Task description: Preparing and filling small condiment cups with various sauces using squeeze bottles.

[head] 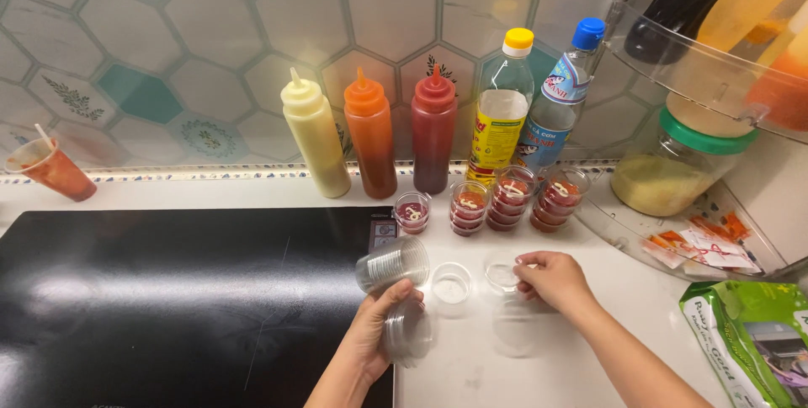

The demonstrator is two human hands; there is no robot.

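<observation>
My left hand grips a stack of clear plastic sauce cups lying sideways, with clear lids under the fingers. My right hand pinches a small clear cup standing on the white counter. Between the hands stands another empty clear cup. Behind them sit filled sauce cups: a single one and three short stacks. A clear lid lies below my right hand.
Three squeeze bottles stand at the wall: yellow, orange, dark red. Two capped bottles and a green-lidded jar are to the right. A black cooktop fills the left. A green bag lies at the right.
</observation>
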